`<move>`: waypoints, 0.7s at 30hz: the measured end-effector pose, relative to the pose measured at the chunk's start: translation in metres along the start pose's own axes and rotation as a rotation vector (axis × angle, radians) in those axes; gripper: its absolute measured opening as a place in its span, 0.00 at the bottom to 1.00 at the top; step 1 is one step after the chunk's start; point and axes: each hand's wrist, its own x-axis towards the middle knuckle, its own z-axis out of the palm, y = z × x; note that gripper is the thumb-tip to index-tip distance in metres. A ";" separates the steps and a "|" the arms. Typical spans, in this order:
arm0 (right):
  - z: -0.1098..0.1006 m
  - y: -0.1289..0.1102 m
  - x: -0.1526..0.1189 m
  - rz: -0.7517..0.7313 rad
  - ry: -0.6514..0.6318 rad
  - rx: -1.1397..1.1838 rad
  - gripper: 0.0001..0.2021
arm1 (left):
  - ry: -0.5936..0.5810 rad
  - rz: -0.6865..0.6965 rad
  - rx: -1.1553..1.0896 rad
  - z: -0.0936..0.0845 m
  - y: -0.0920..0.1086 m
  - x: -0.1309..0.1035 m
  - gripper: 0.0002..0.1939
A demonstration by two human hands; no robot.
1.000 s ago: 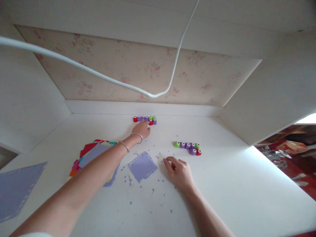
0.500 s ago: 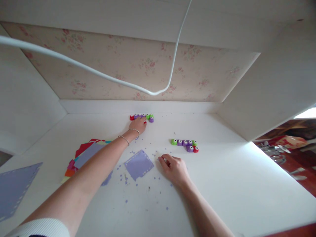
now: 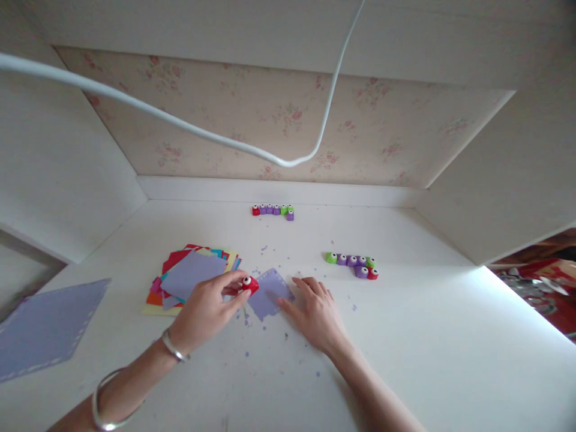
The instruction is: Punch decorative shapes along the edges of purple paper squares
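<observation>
Between the thumb and fingers of my left hand (image 3: 209, 309) is a small red punch (image 3: 249, 284) with a white top, held just over the left edge of a purple paper piece (image 3: 269, 294). That piece has small holes along its edges and lies on the white table. My right hand (image 3: 315, 309) rests at the paper's right side, fingers apart, thumb and fingertips at its edge, holding nothing else. Tiny purple bits are scattered around the paper.
A stack of coloured paper (image 3: 193, 273) lies left of centre, and a large purple sheet (image 3: 54, 327) at the far left. Small punches (image 3: 270, 209) line the back; another group (image 3: 353, 260) stands to the right. A white cable (image 3: 202, 133) hangs in front.
My left hand has come back from the rear row of punches with the red punch. My right hand has opened and reached the purple paper. The view has shifted slightly.
</observation>
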 end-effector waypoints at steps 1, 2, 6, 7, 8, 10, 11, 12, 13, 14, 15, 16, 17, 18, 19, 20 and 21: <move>0.001 -0.004 0.003 0.029 -0.008 -0.019 0.28 | -0.001 -0.027 -0.018 0.000 -0.002 -0.011 0.13; 0.001 -0.007 0.006 0.043 -0.018 -0.040 0.28 | 0.005 -0.046 -0.025 0.001 -0.004 -0.019 0.13; 0.005 -0.017 0.020 0.030 -0.062 -0.107 0.26 | 0.046 0.009 0.029 0.010 -0.014 -0.030 0.13; 0.006 -0.018 0.023 0.031 -0.071 -0.110 0.25 | 0.049 0.037 0.041 0.013 -0.016 -0.029 0.14; 0.007 -0.018 0.026 0.038 -0.075 -0.106 0.23 | 0.051 0.062 0.046 0.016 -0.017 -0.029 0.13; 0.008 -0.015 0.029 0.050 -0.076 -0.083 0.21 | 0.054 0.103 0.047 0.020 -0.019 -0.028 0.13; 0.008 -0.013 0.029 0.053 -0.074 -0.067 0.20 | 0.055 0.122 0.048 0.021 -0.019 -0.028 0.12; 0.008 -0.011 0.029 0.054 -0.070 -0.048 0.19 | 0.057 0.142 0.049 0.022 -0.020 -0.028 0.12; 0.009 -0.008 0.029 0.054 -0.062 -0.026 0.19 | 0.053 0.160 0.050 0.023 -0.020 -0.028 0.12; 0.010 -0.006 0.029 0.052 -0.055 -0.001 0.18 | 0.047 0.175 0.050 0.023 -0.020 -0.028 0.11; 0.010 -0.004 0.028 0.049 -0.047 0.025 0.16 | 0.041 0.184 0.051 0.023 -0.020 -0.028 0.12; 0.011 -0.002 0.028 0.045 -0.039 0.050 0.14 | 0.040 0.188 0.053 0.023 -0.020 -0.028 0.12; 0.012 0.000 0.028 0.041 -0.033 0.074 0.13 | 0.044 0.188 0.057 0.023 -0.020 -0.028 0.12; 0.013 0.001 0.028 0.038 -0.028 0.098 0.12 | 0.052 0.185 0.061 0.022 -0.020 -0.028 0.12; 0.014 0.003 0.029 0.039 -0.020 0.120 0.13 | 0.058 0.182 0.064 0.022 -0.020 -0.028 0.12; 0.015 0.004 0.029 0.046 -0.009 0.142 0.14 | 0.064 0.176 0.062 0.021 -0.020 -0.028 0.12; 0.015 0.006 0.030 0.057 0.006 0.161 0.15 | 0.063 0.168 0.056 0.020 -0.020 -0.028 0.12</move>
